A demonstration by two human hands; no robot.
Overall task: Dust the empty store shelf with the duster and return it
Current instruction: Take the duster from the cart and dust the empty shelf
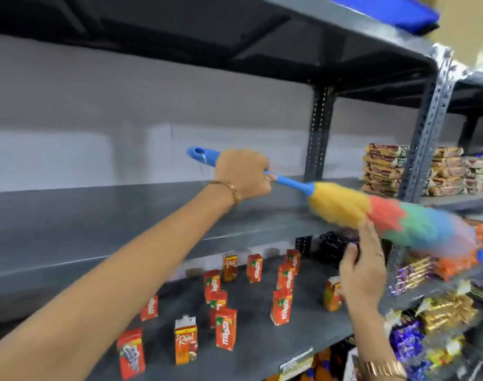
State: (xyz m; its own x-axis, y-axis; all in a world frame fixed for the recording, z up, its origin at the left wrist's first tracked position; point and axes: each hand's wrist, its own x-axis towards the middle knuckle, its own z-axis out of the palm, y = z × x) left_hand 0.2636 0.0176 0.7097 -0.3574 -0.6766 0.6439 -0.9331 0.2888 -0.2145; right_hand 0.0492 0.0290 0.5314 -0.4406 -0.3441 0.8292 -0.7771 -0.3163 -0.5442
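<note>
left hand [241,174]: clenched round the blue handle of the duster [372,213], arm stretched out across the front of the empty shelf [111,213].
right hand [362,268]: released, fingers spread and raised, palm towards the fluffy head; fingertips just beside the red and yellow fibres, whether they touch them i cannot tell.
duster: handle points back and left, the multicoloured head hangs out over the right front edge of the shelf; the far tip is blurred.
empty shelf: bare grey metal, nothing standing on it in the left bay.
below: small juice cartons [226,328] stand loosely spaced on the lower shelf, one close under the right hand.
right bay: stacked snack packets [386,171] sit beyond the perforated upright [427,138].
step, as i judge it: sweeping along the right end of the shelf; return of the duster not yet done.
risk: a wide swing could carry the head past the upright into the stacked packets and tip them.
risk: the right hand dropping could knock the light cartons over, since they stand free and apart.
risk: dust pushed off the front edge would likely settle on the cartons below.
risk: a one-handed hold near the handle's end may let the head wobble and skip patches.
</note>
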